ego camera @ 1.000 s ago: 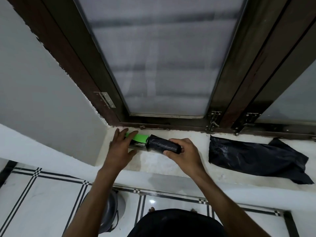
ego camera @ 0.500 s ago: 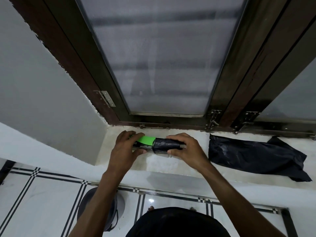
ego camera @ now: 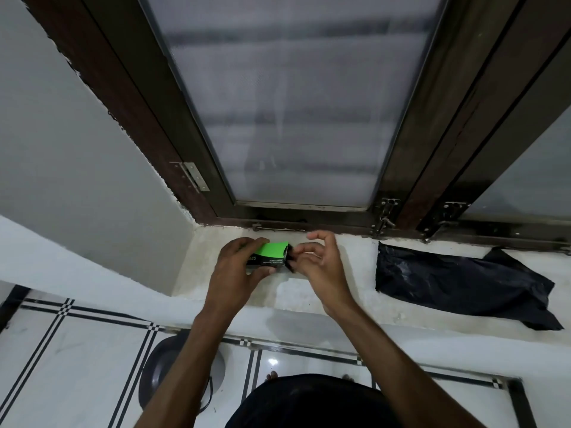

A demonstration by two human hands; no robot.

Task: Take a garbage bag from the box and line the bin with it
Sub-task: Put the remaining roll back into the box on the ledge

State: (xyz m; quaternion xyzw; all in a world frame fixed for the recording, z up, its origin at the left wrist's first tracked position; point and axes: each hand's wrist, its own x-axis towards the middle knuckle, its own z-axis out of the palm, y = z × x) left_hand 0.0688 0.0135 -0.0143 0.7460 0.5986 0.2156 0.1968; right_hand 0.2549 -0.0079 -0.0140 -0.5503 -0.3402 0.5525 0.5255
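A green and black garbage bag box (ego camera: 272,254) is held just above the window sill (ego camera: 309,291), gripped from the left by my left hand (ego camera: 236,270). My right hand (ego camera: 318,264) is at the box's right end, where thumb and forefinger pinch a small black piece (ego camera: 289,263) sticking out; its other fingers are spread. Whether that piece is the bag roll or a flap I cannot tell. A loose black garbage bag (ego camera: 460,282) lies flat on the sill to the right. The round grey bin (ego camera: 173,366) stands on the floor below, partly hidden by my left arm.
A dark-framed window with frosted panes (ego camera: 293,118) rises right behind the sill, with latches (ego camera: 384,216) at its base. A grey wall (ego camera: 77,149) closes the left side. Below lies white tiled floor with black lines (ego camera: 77,350).
The black roll that stuck out of the box has gone almost wholly inside. My right hand moved left along it to the box's end, and the left hand closed round the box.
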